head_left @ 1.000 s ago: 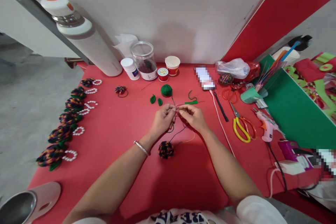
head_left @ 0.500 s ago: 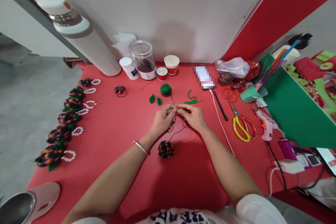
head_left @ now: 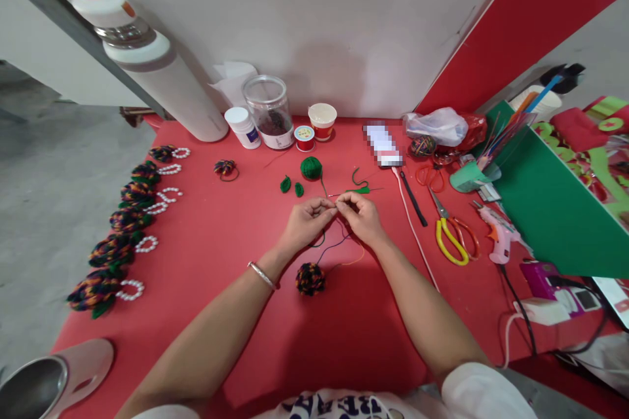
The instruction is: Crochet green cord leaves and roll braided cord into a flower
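My left hand (head_left: 307, 222) and my right hand (head_left: 361, 216) meet fingertip to fingertip above the red table (head_left: 236, 242). Both pinch a thin needle (head_left: 344, 194) and a dark thread (head_left: 334, 245). The thread hangs down to a multicoloured yarn flower (head_left: 310, 278) lying on the table just below my hands. A green yarn ball (head_left: 311, 168) and two small green leaves (head_left: 291, 186) lie just beyond my fingers. A silver bangle sits on my left wrist.
Several finished yarn flowers with pearl rings (head_left: 122, 229) line the left edge. Jars, a red spool (head_left: 304, 138) and a cup stand at the back wall. Yellow scissors (head_left: 449, 236), a glue gun (head_left: 498, 236) and cables lie to the right. A large white flask (head_left: 157, 78) stands back left.
My hands have drawn slightly closer together, and the pinch point has shifted a little to the right. The yarn flower has stayed where it was.
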`<state>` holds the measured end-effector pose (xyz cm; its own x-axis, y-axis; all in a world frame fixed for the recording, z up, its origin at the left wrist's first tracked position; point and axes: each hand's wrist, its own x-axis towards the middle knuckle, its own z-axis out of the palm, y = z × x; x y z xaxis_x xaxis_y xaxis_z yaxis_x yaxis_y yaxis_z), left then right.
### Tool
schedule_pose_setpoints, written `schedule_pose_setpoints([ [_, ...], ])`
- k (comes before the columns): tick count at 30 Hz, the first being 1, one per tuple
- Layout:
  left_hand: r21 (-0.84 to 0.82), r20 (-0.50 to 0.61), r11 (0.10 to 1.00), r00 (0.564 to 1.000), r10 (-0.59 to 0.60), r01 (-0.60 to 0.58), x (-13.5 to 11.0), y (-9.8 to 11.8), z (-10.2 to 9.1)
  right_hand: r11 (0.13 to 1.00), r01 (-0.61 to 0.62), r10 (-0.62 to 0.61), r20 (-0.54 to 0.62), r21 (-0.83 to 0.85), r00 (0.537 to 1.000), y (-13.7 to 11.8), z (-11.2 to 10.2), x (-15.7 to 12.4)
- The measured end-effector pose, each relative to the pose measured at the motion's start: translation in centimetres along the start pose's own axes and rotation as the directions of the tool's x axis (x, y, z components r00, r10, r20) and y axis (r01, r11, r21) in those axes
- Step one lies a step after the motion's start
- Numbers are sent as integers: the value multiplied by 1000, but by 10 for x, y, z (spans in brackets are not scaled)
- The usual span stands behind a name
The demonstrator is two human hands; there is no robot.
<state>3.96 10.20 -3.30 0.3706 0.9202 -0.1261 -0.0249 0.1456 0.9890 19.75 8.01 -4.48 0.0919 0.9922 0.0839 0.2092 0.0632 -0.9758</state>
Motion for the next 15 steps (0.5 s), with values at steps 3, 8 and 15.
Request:
schedule_pose_setpoints([
  [3,-30,33,998,998,-50,51,-2,2,0,998,-35,34,13,58,999,-1,-1,0],
  [8,-169,30,982,997,-78,82,-3,-1,-1,992,-33,27,50,119,998,-1,1,0],
  [15,-295,7,953,997,-71,70,2,-3,-3,994,-33,25,81,102,996,1,2,-1],
])
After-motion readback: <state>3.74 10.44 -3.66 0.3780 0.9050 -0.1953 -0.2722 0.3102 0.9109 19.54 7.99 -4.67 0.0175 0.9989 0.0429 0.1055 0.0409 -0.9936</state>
